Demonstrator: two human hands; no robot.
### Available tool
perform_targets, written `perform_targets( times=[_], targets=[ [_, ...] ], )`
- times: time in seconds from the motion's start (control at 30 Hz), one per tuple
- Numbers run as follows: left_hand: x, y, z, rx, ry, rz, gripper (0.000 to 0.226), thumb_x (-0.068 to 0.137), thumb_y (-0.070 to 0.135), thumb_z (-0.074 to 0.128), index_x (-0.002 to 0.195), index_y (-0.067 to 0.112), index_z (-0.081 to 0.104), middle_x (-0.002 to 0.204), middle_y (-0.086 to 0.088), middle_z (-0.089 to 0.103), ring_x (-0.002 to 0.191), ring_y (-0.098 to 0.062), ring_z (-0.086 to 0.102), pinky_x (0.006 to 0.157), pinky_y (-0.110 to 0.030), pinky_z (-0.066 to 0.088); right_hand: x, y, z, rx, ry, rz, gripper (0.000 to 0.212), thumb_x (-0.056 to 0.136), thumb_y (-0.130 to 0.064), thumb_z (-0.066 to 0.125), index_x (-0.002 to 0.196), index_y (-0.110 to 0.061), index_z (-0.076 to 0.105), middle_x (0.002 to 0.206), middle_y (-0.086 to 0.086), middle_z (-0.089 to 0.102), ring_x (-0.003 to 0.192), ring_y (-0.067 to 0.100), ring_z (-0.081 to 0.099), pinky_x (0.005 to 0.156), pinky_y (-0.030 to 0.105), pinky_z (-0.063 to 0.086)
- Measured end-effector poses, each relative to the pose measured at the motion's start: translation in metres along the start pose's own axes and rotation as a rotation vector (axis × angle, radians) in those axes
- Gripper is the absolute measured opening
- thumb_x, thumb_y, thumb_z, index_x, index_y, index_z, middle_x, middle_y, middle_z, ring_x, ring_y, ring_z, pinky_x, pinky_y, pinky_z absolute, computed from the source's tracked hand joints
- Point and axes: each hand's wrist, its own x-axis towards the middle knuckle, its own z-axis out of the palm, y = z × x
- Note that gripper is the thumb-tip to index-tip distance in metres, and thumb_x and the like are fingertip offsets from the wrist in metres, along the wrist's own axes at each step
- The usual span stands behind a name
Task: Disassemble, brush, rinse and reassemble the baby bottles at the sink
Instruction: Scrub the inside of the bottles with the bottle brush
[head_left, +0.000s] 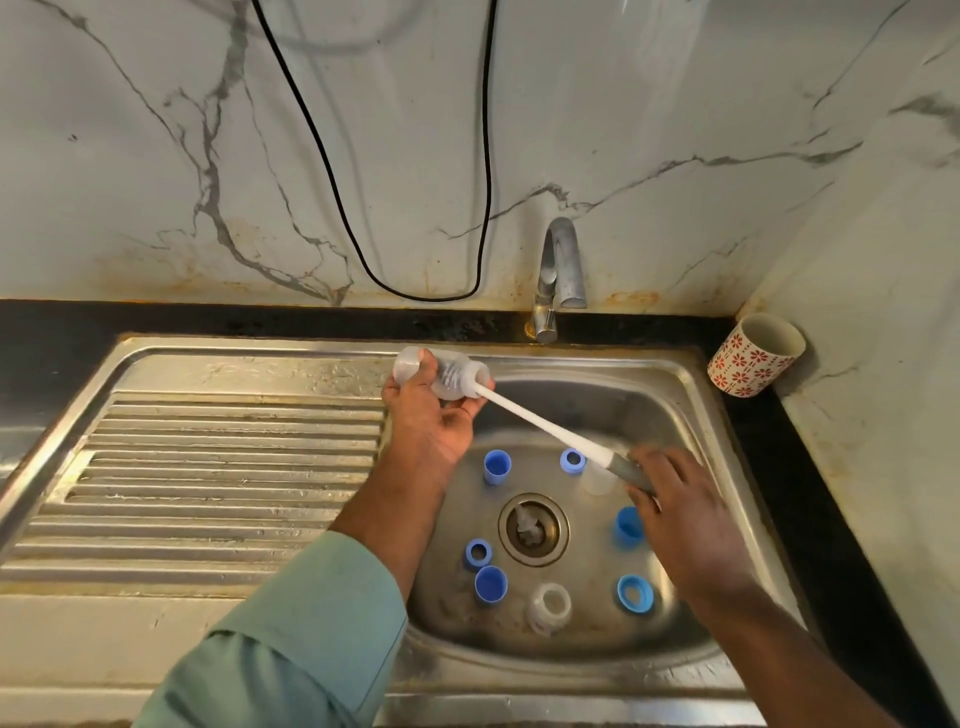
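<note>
Green sleeve (306, 639) leads up to the left hand (423, 415), whose fingers curl round a clear bottle (441, 374) held on its side above the sink (696, 395) rim, just left of the tap (558, 275). Right hand (685, 525) grips the grey handle of a brush (545, 423) (its bristles are inside the bottle). Blue caps (497, 466) and rings (635, 593) lie around the drain (534, 529), and a second clear bottle (548, 608) lies near it.
</note>
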Motion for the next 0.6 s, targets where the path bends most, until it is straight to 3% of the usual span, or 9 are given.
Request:
perform_targets(
  times=[0.1, 0.17, 0.27, 0.37, 0.43, 0.5, 0.53, 0.6],
  targets=[
    [-0.001, 0.005, 0.006, -0.053, 0.045, 0.061, 0.049, 0.094, 0.014, 0.066, 0.133, 0.029, 0.042, 0.118, -0.013, 0.046, 0.108, -0.041, 0.055, 0.076, -0.062, 0.057, -0.002, -0.012, -0.003, 0.308, -0.153, 0.183, 0.021, 0.089, -0.021, 0.069, 0.106, -0.029, 0.061, 0.091, -0.010, 0.062, 0.077, 0.009, 0.060, 0.067, 0.023, 0.052],
    [0.000, 0.006, 0.009, -0.041, 0.058, 0.115, 0.052, 0.092, 0.013, 0.068, 0.131, 0.032, 0.040, 0.112, -0.008, 0.044, 0.106, -0.038, 0.054, 0.078, -0.061, 0.057, -0.006, -0.022, 0.003, 0.540, -0.321, 0.328, 0.013, 0.090, -0.020, 0.067, 0.096, -0.030, 0.063, 0.078, -0.007, 0.064, 0.066, 0.009, 0.059, 0.061, 0.021, 0.049],
    [0.000, 0.008, 0.009, 0.052, 0.038, 0.219, 0.053, 0.090, 0.010, 0.070, 0.125, 0.036, 0.040, 0.116, -0.004, 0.044, 0.104, -0.030, 0.055, 0.080, -0.055, 0.059, -0.014, -0.043, -0.001, 0.848, -0.519, 0.499, 0.011, 0.095, -0.019, 0.060, 0.091, -0.018, 0.070, 0.066, 0.006, 0.059, 0.052, 0.013, 0.050, 0.051, 0.031, 0.044],
    [0.002, 0.011, 0.001, 0.248, -0.082, 0.356, 0.053, 0.091, 0.005, 0.067, 0.124, 0.033, 0.037, 0.116, 0.002, 0.047, 0.105, -0.022, 0.056, 0.075, -0.043, 0.060, -0.013, -0.062, -0.027, 1.025, -0.705, 0.665, 0.022, 0.097, -0.024, 0.056, 0.098, -0.005, 0.069, 0.064, 0.009, 0.056, 0.048, 0.014, 0.044, 0.042, 0.025, 0.036],
    [0.003, 0.014, -0.007, 0.384, -0.170, 0.408, 0.053, 0.092, 0.004, 0.066, 0.125, 0.031, 0.036, 0.119, 0.001, 0.048, 0.108, -0.022, 0.056, 0.074, -0.039, 0.060, -0.004, -0.068, -0.047, 0.798, -0.711, 0.547, 0.021, 0.094, -0.029, 0.061, 0.101, -0.011, 0.066, 0.071, 0.005, 0.062, 0.054, 0.014, 0.051, 0.048, 0.027, 0.043],
    [0.004, 0.018, -0.012, 0.488, -0.204, 0.382, 0.051, 0.092, 0.005, 0.066, 0.122, 0.033, 0.036, 0.123, -0.004, 0.047, 0.109, -0.025, 0.055, 0.068, -0.037, 0.059, 0.019, -0.061, -0.065, 0.191, -0.606, 0.200, 0.023, 0.091, -0.032, 0.065, 0.111, -0.023, 0.059, 0.099, -0.001, 0.063, 0.079, 0.011, 0.060, 0.071, 0.027, 0.052],
    [0.004, 0.020, -0.014, 0.521, -0.203, 0.339, 0.050, 0.092, 0.006, 0.067, 0.120, 0.034, 0.037, 0.125, -0.006, 0.046, 0.109, -0.027, 0.054, 0.066, -0.039, 0.059, 0.034, -0.057, -0.075, -0.099, -0.540, 0.008, 0.028, 0.092, -0.031, 0.062, 0.119, -0.028, 0.054, 0.111, -0.004, 0.057, 0.091, 0.010, 0.058, 0.077, 0.023, 0.048],
    [0.003, 0.024, -0.016, 0.538, -0.174, 0.219, 0.049, 0.092, 0.007, 0.067, 0.122, 0.033, 0.038, 0.122, -0.006, 0.045, 0.107, -0.030, 0.054, 0.066, -0.045, 0.061, 0.059, -0.052, -0.100, -0.406, -0.356, -0.261, 0.025, 0.092, -0.032, 0.060, 0.117, -0.030, 0.054, 0.114, -0.006, 0.054, 0.094, 0.011, 0.054, 0.071, 0.024, 0.044]
  ],
)
